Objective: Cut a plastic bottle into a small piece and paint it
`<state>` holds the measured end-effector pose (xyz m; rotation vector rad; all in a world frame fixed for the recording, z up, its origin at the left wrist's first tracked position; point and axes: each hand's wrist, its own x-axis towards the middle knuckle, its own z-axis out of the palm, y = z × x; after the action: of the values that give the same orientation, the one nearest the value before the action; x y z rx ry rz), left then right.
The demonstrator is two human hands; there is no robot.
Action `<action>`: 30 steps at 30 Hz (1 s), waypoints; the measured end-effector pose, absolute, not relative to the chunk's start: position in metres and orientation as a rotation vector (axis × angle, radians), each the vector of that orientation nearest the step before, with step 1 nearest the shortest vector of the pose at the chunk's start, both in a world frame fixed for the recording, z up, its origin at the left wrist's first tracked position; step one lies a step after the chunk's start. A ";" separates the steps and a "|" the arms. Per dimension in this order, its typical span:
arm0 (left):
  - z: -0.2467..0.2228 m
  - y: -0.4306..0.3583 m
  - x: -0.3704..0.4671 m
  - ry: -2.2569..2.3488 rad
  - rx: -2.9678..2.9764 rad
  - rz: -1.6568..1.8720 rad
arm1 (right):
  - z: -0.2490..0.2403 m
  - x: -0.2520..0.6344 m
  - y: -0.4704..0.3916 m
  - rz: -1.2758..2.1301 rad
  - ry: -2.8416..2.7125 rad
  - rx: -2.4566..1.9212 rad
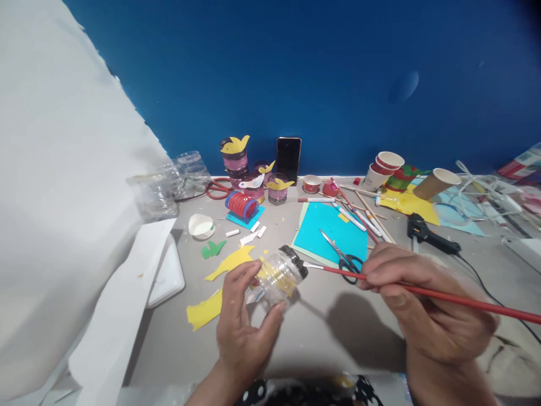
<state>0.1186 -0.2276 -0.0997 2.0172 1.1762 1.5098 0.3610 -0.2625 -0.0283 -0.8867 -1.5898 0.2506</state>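
Observation:
My left hand grips a clear plastic bottle piece, tilted, with a band of black paint around its upper right end. In my right hand is a long red-handled paintbrush. The brush tip meets the black-painted edge or lies right beside it. Below the held piece are yellow paper cutouts, partly hidden by my left hand. A pair of black-handled scissors rests just behind the brush, on blue paper.
Several painted cups with paper birds stand by the wall, next to a phone. Clear plastic pieces and a long white sheet are at left. A black glue gun with its cord, paper cups and markers occupy the right.

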 end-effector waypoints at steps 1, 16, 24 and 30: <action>-0.101 -0.228 0.119 1.179 2.002 1.517 | -0.028 0.361 -0.263 0.270 -1.606 -0.886; -0.110 -0.231 0.118 1.299 1.783 1.546 | -0.025 0.356 -0.267 0.256 -1.564 -0.925; -0.109 -0.231 0.115 1.351 1.666 1.459 | -0.025 0.350 -0.265 0.141 -1.483 -0.937; -0.096 -0.235 0.122 1.434 1.465 1.413 | -0.021 0.350 -0.268 0.101 -1.512 -0.962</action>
<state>0.1219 -0.2352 -0.0964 1.4654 1.4344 1.4133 0.3497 -0.2680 -0.0211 -0.9623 -1.5117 0.1007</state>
